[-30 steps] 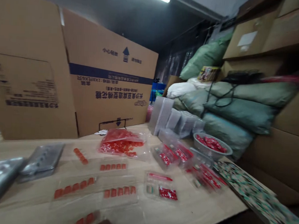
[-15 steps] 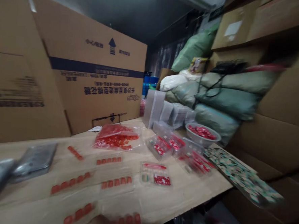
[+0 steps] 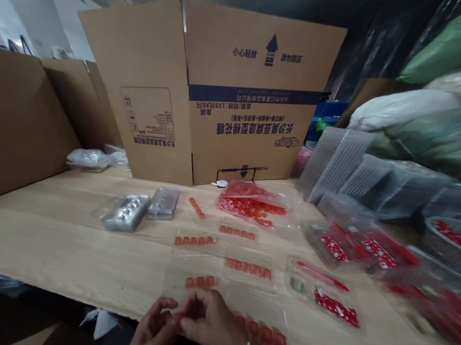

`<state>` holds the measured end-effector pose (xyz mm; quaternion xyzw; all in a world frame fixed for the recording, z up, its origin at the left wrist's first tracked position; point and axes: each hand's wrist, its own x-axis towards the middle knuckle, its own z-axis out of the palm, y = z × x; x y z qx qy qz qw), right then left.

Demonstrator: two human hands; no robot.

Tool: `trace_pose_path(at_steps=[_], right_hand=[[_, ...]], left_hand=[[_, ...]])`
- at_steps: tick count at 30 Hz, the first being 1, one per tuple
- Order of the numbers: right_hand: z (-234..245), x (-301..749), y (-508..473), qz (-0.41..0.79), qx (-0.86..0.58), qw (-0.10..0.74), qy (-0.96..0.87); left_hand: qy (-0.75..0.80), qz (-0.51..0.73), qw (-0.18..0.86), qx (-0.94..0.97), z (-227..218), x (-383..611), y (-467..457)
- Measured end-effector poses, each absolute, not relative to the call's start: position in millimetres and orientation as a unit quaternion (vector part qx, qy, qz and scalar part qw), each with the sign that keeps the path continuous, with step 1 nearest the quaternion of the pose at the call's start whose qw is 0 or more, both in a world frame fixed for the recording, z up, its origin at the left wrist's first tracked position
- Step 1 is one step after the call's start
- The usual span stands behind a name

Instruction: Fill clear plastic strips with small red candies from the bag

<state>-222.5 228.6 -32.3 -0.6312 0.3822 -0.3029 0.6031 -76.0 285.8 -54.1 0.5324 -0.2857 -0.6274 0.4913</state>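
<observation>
My left hand (image 3: 152, 330) and my right hand (image 3: 210, 325) meet at the near edge of the wooden table (image 3: 73, 246), fingers curled in. My right hand's fingertips pinch a small red piece (image 3: 178, 319); my left hand's fingers close toward the same spot, and what they hold is hidden. Clear plastic trays lie just beyond the hands, each with a row of red pieces: one with three (image 3: 199, 282), one beside my right wrist (image 3: 262, 333), and others farther back (image 3: 248, 268) (image 3: 194, 240). A clear bag of loose red pieces (image 3: 252, 202) lies behind them.
Two silver moulded trays (image 3: 126, 213) (image 3: 164, 203) lie left of centre. Filled packs with red cards (image 3: 324, 293) (image 3: 351, 247) spread to the right, by stacked empty clear trays (image 3: 340, 163) and a basin (image 3: 451, 238). A big cardboard box (image 3: 235, 89) stands at the back, sacks (image 3: 413, 116) at the right.
The view has swung left and down, so both hands have come into sight at the near table edge, closed together over a red piece. The trays on the table lie as before.
</observation>
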Motion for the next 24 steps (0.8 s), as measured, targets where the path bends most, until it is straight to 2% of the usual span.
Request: trace_pose_path(at_steps=[3, 5, 7, 10, 15, 18, 21, 24], right_hand=[[-28, -208, 198, -0.309, -0.792, 0.400, 0.343], [-29, -198, 181, -0.260, -0.875, 0.290, 0.288], [-31, -191, 170, -0.200, -0.921, 0.237, 0.235], [-36, -186, 167, -0.157, -0.941, 0.214, 0.208], [-41, -183, 170, -0.215, -0.898, 0.273, 0.269], [-37, -181, 171, -0.239, -0.877, 0.322, 0.266], [-28, -181, 179, -0.296, -0.783, 0.458, 0.299], [-21, -186, 191, -0.308, -0.648, 0.608, 0.339]], left_hand=[[-0.364, -0.453, 0.489, 0.651, -54, -51, 274], [-0.430, -0.360, 0.443, 0.699, -54, -41, 266], [-0.489, -0.316, 0.361, 0.729, -55, -38, 262], [-0.533, -0.282, 0.265, 0.753, -61, -40, 261], [-0.562, -0.253, 0.250, 0.747, -72, -38, 262], [-0.529, -0.283, 0.328, 0.730, -72, -36, 263], [-0.452, -0.348, 0.466, 0.677, -62, -36, 265], [-0.424, -0.407, 0.523, 0.618, -51, -41, 268]])
